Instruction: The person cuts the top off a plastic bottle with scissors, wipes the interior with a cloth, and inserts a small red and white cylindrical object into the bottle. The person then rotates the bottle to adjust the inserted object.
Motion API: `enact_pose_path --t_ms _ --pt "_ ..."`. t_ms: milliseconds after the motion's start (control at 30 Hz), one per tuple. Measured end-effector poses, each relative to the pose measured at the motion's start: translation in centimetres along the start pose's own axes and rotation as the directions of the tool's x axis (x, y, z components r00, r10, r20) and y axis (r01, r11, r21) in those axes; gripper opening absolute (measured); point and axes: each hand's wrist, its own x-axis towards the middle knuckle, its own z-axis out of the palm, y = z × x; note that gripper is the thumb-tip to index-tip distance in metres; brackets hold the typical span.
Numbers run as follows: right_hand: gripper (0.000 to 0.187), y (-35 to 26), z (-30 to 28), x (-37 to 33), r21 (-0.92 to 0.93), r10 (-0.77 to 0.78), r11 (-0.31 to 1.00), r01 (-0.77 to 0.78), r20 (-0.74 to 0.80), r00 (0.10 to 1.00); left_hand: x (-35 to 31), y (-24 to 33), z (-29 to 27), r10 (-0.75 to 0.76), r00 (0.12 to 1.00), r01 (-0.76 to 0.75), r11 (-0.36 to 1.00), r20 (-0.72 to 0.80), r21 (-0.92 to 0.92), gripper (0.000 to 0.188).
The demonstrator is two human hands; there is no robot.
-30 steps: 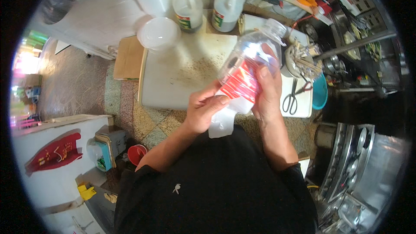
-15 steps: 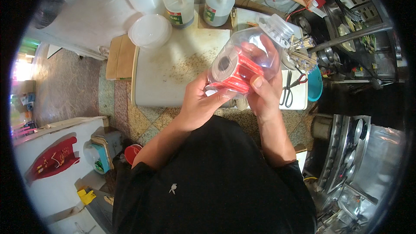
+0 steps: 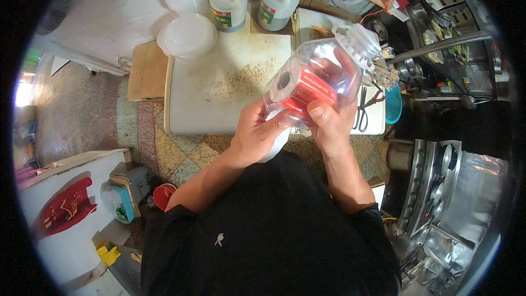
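A clear plastic jug with a white cap is tilted in front of me, its capped end up and to the right. Through its wall shows a white roll with a dark hole in its end and a red printed wrapper. My left hand grips the jug's lower end. Around its right side wraps my right hand, thumb on the front and fingers behind. A white strip hangs beside my left hand; where it starts is hidden.
A stained white table lies beyond my hands. Two jugs with liquid and a round white lidded tub stand at its back. Black scissors and bundled sticks lie at right, by a teal basin.
The jug has turned slightly and its cap has moved down and to the right. The white strip has come into view below my left hand. Both hands keep their hold.
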Motion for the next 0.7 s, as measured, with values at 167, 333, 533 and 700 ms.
enact_pose_path --t_ms 167,333,533,700 --pt "0.102 0.7 0.9 0.2 -0.040 -0.012 0.999 0.011 -0.032 0.999 0.1 0.1 -0.8 -0.015 1.000 0.015 0.993 -0.007 -0.117 0.036" --pt "0.117 1.2 1.0 0.7 0.015 -0.004 1.000 0.004 -0.028 1.000 0.4 1.1 -1.0 -0.028 1.000 0.027 0.993 -0.011 -0.115 0.036" --pt "0.131 0.6 0.2 1.7 0.096 0.074 0.991 -0.089 0.149 0.986 -0.5 2.2 -0.8 0.065 0.996 -0.067 0.997 0.064 0.025 0.051" --pt "0.120 1.1 -0.2 2.3 0.314 0.077 0.932 -0.184 0.324 0.943 -1.1 2.9 -1.9 0.017 0.982 -0.001 0.996 0.189 -0.089 0.056"
